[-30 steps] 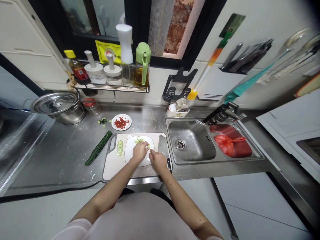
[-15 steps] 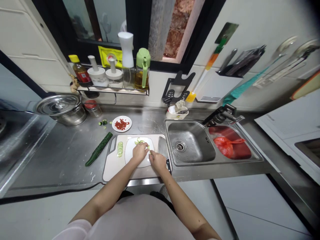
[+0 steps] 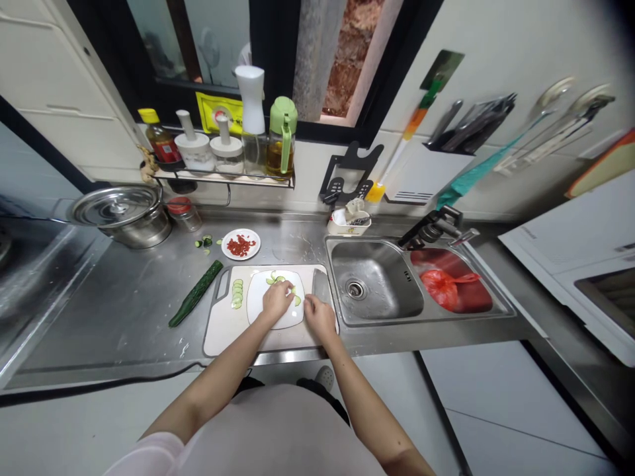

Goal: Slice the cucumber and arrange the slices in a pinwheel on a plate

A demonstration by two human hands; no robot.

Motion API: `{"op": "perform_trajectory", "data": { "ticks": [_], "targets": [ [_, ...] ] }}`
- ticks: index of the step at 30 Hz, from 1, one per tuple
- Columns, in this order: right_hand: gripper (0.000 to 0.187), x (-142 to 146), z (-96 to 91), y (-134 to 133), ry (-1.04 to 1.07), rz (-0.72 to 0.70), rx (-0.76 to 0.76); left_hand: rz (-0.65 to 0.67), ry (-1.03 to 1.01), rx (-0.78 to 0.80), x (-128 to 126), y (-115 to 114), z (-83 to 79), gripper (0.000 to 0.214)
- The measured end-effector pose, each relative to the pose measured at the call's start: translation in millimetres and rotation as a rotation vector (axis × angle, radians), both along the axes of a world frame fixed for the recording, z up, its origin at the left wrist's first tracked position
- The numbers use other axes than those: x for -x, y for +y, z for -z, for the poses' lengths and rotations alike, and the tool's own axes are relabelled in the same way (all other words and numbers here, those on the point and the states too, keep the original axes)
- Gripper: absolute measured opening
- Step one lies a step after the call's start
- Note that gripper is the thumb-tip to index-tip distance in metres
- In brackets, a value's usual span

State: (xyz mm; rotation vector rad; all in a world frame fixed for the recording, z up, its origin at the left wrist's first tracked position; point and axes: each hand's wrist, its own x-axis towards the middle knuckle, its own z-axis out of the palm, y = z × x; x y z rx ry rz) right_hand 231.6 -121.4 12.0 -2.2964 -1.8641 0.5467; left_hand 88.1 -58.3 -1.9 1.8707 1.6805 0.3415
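Note:
A white plate (image 3: 258, 305) lies on the pale cutting board (image 3: 223, 330), with cucumber slices (image 3: 278, 280) along its far rim. My left hand (image 3: 276, 301) rests on the plate, fingers curled among the slices. My right hand (image 3: 320, 315) lies just right of the plate, over the cleaver (image 3: 321, 285), fingers bent; whether it grips anything is hidden. More cucumber slices (image 3: 237, 293) form a row on the board left of the plate.
A cucumber piece (image 3: 196, 293) lies left of the board. A small plate of red chili bits (image 3: 241, 244) sits behind. A steel pot (image 3: 122, 215) stands far left. The sink (image 3: 377, 291) is on the right, with a red bag (image 3: 449, 285) in its right basin.
My right hand has moved right, off the plate's edge and over the cleaver. A slice now lies bare on the plate's right side. My left hand has stayed on the plate.

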Motion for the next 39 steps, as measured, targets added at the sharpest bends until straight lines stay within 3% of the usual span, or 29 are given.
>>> {"op": "perform_trajectory", "data": {
  "ticks": [5,11,21,26,39],
  "targets": [
    [0.038,6,-2.2,-3,-0.019,-0.063,-0.008,-0.007,-0.024,-0.019,0,-1,-2.9,0.020],
    [0.038,3,-4.5,-2,0.008,-0.026,-0.007,-0.080,-0.116,-0.047,10,-10,-11.6,0.019],
    [0.039,-5,-4.9,0,0.114,0.055,-0.077,-0.251,-0.283,-0.113,72,-64,-7.8,0.023],
    [0.042,-1,-2.2,-3,0.173,0.085,-0.135,-0.325,-0.315,-0.098,88,-81,-4.2,0.027],
    [0.048,0,5.3,-30,0.278,0.052,-0.201,-0.434,-0.177,-0.088,100,-87,1.0,0.021]
  ]
}}
